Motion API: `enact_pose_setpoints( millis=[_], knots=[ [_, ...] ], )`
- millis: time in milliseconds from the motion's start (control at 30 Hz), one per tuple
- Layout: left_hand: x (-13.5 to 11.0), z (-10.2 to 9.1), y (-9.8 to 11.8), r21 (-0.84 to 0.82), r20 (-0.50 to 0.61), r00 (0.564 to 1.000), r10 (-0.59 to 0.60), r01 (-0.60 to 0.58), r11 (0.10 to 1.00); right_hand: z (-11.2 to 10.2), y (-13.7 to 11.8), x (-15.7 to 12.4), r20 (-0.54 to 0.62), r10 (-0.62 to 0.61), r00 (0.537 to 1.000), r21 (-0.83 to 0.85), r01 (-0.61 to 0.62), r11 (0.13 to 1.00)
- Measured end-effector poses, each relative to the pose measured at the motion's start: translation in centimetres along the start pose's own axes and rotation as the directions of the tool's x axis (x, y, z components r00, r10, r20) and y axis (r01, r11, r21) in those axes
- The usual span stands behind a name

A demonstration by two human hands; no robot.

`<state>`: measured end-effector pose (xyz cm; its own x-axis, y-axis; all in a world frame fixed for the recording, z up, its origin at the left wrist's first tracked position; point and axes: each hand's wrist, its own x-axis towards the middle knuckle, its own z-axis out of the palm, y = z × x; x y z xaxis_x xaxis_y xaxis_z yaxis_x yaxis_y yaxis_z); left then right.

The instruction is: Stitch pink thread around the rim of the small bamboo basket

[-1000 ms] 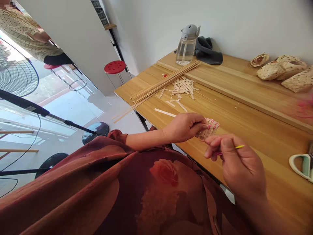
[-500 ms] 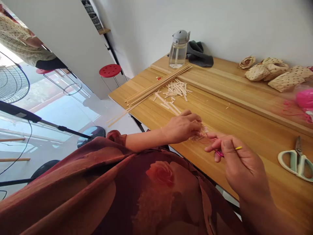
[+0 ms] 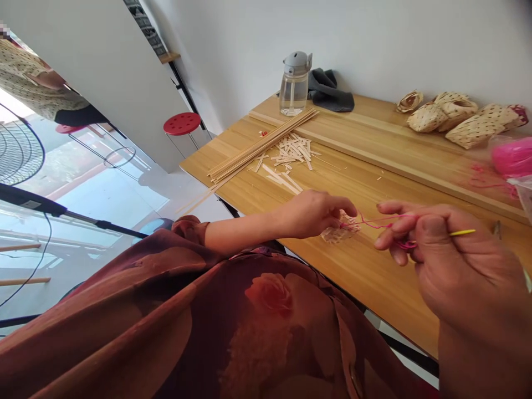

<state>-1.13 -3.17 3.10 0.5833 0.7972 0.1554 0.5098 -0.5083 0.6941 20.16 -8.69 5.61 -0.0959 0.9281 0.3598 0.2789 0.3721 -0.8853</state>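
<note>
My left hand (image 3: 313,213) pinches a small woven straw piece (image 3: 338,231) against the wooden table (image 3: 374,183) near its front edge. My right hand (image 3: 453,260) is closed on a thin yellow needle (image 3: 462,233), raised to the right of the piece. A pink thread (image 3: 374,223) runs from the woven piece to my right fingers.
Long straw strips (image 3: 260,147) and cut scraps (image 3: 291,152) lie at the table's left. A water bottle (image 3: 294,84) and dark cloth (image 3: 328,91) stand at the back. Woven baskets (image 3: 457,119) and pink yarn (image 3: 513,158) sit at the back right. Another person (image 3: 37,83) stands far left by a red stool (image 3: 182,123).
My right hand has pulled up and to the right with the needle, drawing the pink thread out. The view shifted, and the scissors have left the frame.
</note>
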Motion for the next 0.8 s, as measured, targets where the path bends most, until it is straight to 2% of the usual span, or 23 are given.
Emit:
enact_pose_setpoints(
  millis=[67,167,267,333,400,467,567,667,733,800],
  knots=[
    [0.2,-0.2,0.3,-0.215,0.015,1.0,-0.026,0.029,0.976,-0.2,-0.7,0.5,-0.017,-0.034,0.999,-0.001,0.034,0.999],
    [1.0,-0.5,0.1,-0.509,0.076,0.994,-0.073,0.101,0.855,-0.5,-1.6,1.2,-0.069,-0.073,0.995,-0.047,0.07,0.996],
    [1.8,-0.9,-0.3,-0.663,0.146,0.985,-0.087,0.163,0.73,-1.0,-1.8,1.9,-0.151,-0.099,0.984,-0.126,0.08,0.989],
    [2.1,-1.1,-0.3,-0.679,0.157,0.981,-0.115,0.192,0.709,-1.5,-1.3,2.5,-0.182,-0.1,0.978,-0.126,0.078,0.989],
    [2.2,-1.4,-0.1,-0.667,0.133,0.973,-0.186,0.227,0.71,-2.3,-0.3,3.4,-0.187,-0.044,0.981,-0.047,0.036,0.998],
    [2.4,-1.6,0.2,-0.669,0.114,0.955,-0.273,0.277,0.69,-3.3,1.4,4.2,-0.175,0.088,0.981,0.106,-0.07,0.992],
    [2.8,-1.7,0.2,-0.698,0.131,0.927,-0.352,0.339,0.631,-4.5,4.2,4.8,-0.126,0.31,0.942,0.278,-0.267,0.923],
    [3.3,-1.6,-0.1,-0.719,0.144,0.912,-0.383,0.362,0.593,-4.3,5.9,4.0,-0.059,0.356,0.932,0.227,-0.335,0.914],
    [3.5,-1.4,-0.3,-0.723,0.161,0.905,-0.394,0.38,0.577,-3.5,5.9,3.0,0.021,0.358,0.933,0.144,-0.357,0.923],
    [3.7,-1.2,-0.5,-0.721,0.164,0.901,-0.401,0.387,0.575,-2.6,5.5,2.1,0.097,0.272,0.957,-0.074,-0.265,0.961]
  ],
)
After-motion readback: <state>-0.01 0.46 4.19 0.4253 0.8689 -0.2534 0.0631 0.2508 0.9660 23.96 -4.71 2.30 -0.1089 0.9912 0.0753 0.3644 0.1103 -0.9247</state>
